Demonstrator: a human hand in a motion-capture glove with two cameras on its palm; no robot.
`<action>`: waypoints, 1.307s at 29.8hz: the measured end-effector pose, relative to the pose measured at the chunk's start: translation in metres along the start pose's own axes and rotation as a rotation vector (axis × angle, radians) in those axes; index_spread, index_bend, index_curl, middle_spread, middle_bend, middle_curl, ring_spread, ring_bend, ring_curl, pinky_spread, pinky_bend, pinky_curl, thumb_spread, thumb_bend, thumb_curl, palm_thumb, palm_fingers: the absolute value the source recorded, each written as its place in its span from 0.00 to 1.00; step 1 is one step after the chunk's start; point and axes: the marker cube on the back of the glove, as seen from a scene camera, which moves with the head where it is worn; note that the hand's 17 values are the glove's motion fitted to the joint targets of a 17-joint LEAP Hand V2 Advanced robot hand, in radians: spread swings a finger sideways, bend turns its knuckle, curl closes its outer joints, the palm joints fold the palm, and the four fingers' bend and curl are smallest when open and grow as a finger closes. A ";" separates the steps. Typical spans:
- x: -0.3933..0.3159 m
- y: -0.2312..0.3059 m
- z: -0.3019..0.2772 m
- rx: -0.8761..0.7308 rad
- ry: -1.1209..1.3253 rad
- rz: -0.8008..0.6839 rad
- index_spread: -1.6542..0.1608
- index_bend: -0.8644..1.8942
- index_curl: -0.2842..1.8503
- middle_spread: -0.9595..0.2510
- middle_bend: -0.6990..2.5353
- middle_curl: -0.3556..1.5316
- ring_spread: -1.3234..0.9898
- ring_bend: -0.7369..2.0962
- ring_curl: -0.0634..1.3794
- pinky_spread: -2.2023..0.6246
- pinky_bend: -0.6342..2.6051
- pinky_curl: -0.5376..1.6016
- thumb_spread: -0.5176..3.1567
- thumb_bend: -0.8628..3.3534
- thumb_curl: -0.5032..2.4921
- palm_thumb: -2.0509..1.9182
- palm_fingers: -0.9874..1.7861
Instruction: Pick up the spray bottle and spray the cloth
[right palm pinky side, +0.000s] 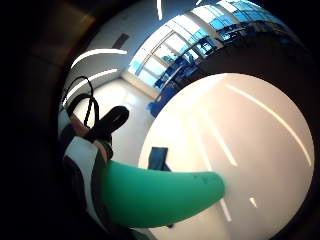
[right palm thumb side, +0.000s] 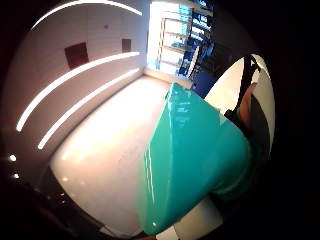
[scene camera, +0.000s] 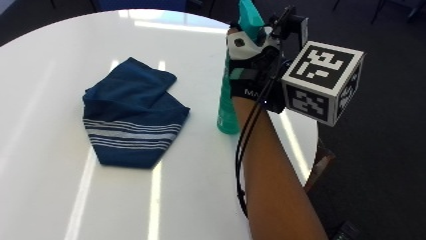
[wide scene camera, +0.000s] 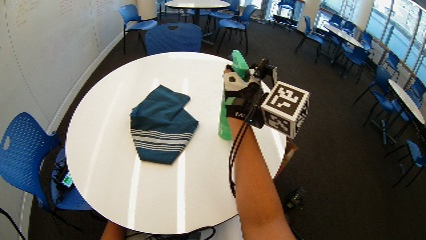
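Forearm (scene camera: 276, 170): bare, nearest the outside camera, reaching up from the near edge over the right part of the table toward the bottle.
Right hand (scene camera: 249, 62): gloved in black with white patches, wrapped around the upper part of the spray bottle; seen from its back, so the fingertips are hidden behind the bottle.
Fingers: curled round the bottle's body rather than straight; in the little finger side palm view one black-gloved finger (right palm pinky side: 107, 122) bends over the green surface; how near the trigger, cannot tell.
Spray bottle (scene camera: 227, 112): teal green, tall and slim, upright, its base at or just above the table top right of the cloth; whether the base touches the table, cannot tell. Green top pokes out above the glove. Fills much of both palm views, pressed close against the palm.
Cloth (scene camera: 130, 120): dark blue with a band of thin white stripes near one end, loosely folded and lying flat on the table, left of the bottle and apart from it, untouched by the hand.
Table (scene camera: 80, 200): round, white, glossy, with streaks of reflected ceiling light.
Chairs (wide scene camera: 172, 36): blue, standing around the table on dark floor.
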 end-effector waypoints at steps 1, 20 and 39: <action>0.002 0.002 0.000 -0.002 0.004 0.000 0.75 0.42 0.38 0.62 0.37 0.45 0.49 0.46 0.35 0.70 0.32 0.43 0.25 0.20 0.40 0.75 0.85; 0.056 0.012 0.020 -0.128 0.094 0.014 0.75 0.43 0.39 0.63 0.37 0.45 0.49 0.46 0.36 0.71 0.32 0.43 0.24 0.20 0.42 0.75 0.84; -0.008 -0.009 0.052 -0.625 0.447 -0.205 0.75 0.43 0.40 0.64 0.38 0.45 0.49 0.47 0.36 0.72 0.32 0.43 0.24 0.20 0.43 0.75 0.85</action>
